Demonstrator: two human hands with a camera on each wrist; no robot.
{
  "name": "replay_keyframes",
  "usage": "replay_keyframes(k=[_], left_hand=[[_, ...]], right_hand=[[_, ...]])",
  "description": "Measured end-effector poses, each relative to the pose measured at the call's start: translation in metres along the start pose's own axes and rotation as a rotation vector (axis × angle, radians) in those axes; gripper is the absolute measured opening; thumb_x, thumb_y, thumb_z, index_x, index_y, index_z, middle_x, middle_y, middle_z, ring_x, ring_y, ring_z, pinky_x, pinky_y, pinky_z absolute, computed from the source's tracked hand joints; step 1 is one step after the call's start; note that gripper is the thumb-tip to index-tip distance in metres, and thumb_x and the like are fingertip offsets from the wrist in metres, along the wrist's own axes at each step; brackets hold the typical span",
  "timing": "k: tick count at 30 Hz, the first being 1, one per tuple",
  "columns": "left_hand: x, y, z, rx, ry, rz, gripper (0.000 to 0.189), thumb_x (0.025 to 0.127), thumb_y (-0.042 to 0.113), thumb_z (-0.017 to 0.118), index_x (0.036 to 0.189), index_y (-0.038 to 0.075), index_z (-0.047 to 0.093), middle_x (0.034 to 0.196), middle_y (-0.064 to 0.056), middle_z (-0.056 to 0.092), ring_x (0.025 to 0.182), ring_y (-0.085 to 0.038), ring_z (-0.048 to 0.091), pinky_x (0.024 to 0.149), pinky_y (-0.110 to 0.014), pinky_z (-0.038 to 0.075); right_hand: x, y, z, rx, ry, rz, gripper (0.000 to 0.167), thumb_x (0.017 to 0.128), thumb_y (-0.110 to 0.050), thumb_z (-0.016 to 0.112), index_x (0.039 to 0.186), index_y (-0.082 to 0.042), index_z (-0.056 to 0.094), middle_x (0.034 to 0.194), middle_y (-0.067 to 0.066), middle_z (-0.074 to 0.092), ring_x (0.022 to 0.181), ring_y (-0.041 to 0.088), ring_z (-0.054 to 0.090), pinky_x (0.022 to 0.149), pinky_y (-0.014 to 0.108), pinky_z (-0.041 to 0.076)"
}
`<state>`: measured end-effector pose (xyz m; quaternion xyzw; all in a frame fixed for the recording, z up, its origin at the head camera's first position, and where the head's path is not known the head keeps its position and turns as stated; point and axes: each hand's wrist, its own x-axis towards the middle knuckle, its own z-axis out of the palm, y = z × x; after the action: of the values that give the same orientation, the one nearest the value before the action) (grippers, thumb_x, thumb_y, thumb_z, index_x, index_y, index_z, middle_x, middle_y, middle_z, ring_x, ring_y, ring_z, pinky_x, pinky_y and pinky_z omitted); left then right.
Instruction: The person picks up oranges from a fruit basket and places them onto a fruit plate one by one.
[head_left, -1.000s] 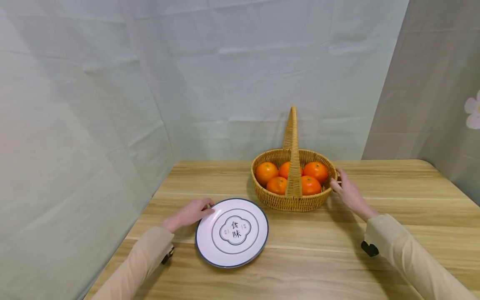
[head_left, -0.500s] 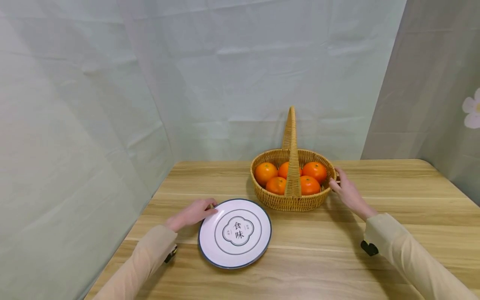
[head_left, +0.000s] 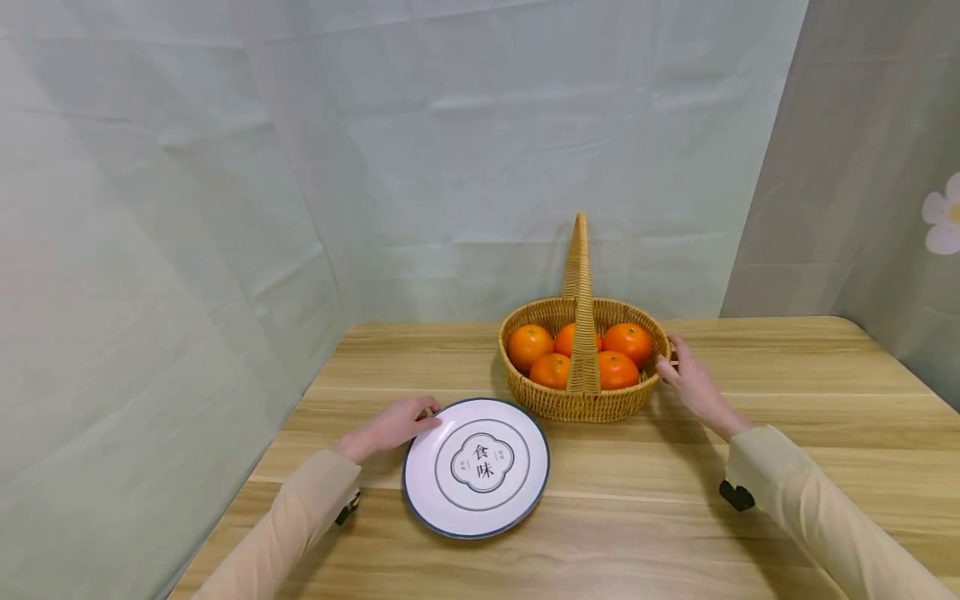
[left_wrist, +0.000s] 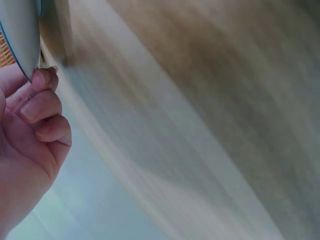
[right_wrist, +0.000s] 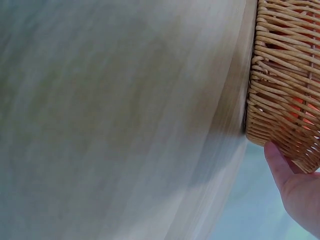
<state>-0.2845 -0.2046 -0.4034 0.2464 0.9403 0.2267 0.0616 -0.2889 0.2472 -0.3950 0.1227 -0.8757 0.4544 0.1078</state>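
In the head view, a white round plate (head_left: 477, 500) with a dark blue rim and printed characters is at the front centre of the table. My left hand (head_left: 397, 423) grips its upper-left rim; in the left wrist view the thumb is above and curled fingers (left_wrist: 42, 107) are below the edge. Behind the plate to the right stands a yellow wicker basket (head_left: 581, 407) with a tall arched handle and several oranges (head_left: 617, 370). My right hand (head_left: 693, 383) holds the basket's right end, thumb (right_wrist: 277, 162) against the weave; its other fingers are mostly hidden in the right wrist view.
The wooden table (head_left: 645, 533) reaches back to a pale hanging cloth (head_left: 480, 167). Another cloth (head_left: 150, 333) runs along the left side, and a grey one with a flower print (head_left: 847, 208) hangs at the right.
My left hand and the plate have slid a little to the right, towards the basket. My right hand stays at the basket's end, and the basket stays in place on the table.
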Motion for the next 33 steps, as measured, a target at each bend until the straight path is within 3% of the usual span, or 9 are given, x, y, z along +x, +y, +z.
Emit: replay_keyframes(k=[33], left_hand=[[0.006, 0.013, 0.009, -0.015, -0.016, 0.017, 0.014, 0.09, 0.015, 0.056, 0.099, 0.005, 0.058, 0.07, 0.003, 0.052, 0.059, -0.011, 0.047, 0.054, -0.027, 0.04]], right_hand=[[-0.002, -0.004, 0.0, -0.032, 0.007, 0.002, 0.052, 0.095, -0.011, 0.037, 0.136, 0.011, 0.014, 0.12, 0.039, 0.038, 0.108, 0.046, 0.041, 0.085, 0.051, 0.038]])
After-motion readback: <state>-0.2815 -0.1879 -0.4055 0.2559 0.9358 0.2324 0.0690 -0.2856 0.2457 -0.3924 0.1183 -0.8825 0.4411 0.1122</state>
